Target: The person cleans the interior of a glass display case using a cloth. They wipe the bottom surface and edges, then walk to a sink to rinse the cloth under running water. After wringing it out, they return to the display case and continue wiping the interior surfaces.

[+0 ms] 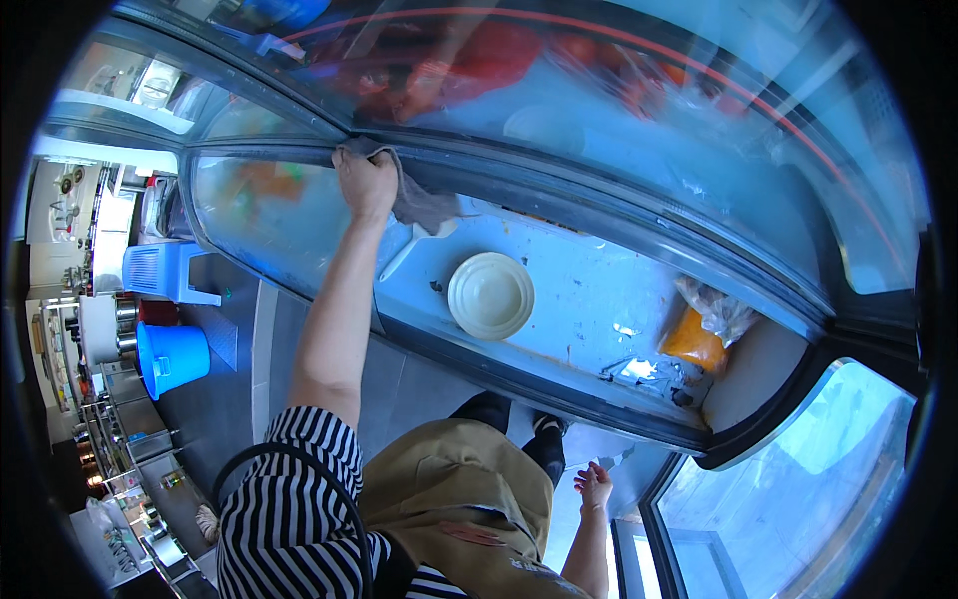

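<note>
My left hand (367, 180) grips a grey cloth (423, 198) against the dark frame rail (479, 161) of a glass display case. The cloth hangs down over the case's opening. Below it, inside, a white plastic scoop or spoon (408, 251) lies partly covered by the cloth. Beside that sits a round cream-coloured bowl (492, 296) on the light case floor (584, 299). Low at my right side, my right hand (593, 485) hangs away from the case, its fingers loosely bent and nothing visible in it.
A plastic bag of orange food (696, 337) lies at the case's right end, near torn scraps (651, 371). Curved glass (673, 150) rises above the rail, with red bags (479, 67) seen through it. A blue bucket (172, 359) and blue plastic stool (161, 269) stand left.
</note>
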Action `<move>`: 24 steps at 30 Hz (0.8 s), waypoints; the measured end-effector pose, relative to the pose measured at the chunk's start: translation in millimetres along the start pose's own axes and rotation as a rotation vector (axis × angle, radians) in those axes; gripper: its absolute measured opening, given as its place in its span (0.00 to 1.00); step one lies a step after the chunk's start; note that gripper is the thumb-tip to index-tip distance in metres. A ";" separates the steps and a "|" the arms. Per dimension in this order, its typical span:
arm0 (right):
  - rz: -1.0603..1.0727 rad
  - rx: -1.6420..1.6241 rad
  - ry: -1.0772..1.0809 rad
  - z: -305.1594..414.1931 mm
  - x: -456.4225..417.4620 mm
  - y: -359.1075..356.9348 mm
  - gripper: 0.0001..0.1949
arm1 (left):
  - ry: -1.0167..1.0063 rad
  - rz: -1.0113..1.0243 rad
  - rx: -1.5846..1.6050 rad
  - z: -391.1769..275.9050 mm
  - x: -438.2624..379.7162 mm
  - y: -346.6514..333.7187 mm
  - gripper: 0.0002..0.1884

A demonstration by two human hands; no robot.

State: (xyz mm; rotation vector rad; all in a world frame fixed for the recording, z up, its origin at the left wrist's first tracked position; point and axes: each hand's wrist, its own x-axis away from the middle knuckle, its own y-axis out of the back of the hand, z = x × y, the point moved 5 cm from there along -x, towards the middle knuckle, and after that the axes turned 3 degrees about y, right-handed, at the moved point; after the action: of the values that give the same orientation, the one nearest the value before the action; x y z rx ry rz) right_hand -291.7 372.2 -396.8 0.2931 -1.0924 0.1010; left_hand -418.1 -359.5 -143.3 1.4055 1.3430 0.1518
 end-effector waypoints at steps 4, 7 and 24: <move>-0.009 0.012 -0.075 -27.9 -6.0 33.3 0.12 | -0.019 0.254 0.044 -33.0 6.0 7.4 0.13; -0.011 0.062 -0.102 -44.9 -9.4 61.4 0.12 | 0.022 0.266 0.108 -82.1 41.2 5.7 0.13; -0.008 -0.004 0.218 67.9 -18.1 143.1 0.13 | 0.056 0.781 1.126 -438.8 262.1 6.9 0.12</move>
State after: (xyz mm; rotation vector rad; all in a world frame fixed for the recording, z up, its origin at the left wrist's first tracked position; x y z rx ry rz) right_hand -390.4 491.0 -357.5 0.2764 -0.8749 0.1210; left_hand -638.8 101.2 -126.9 2.8535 0.8167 -0.0859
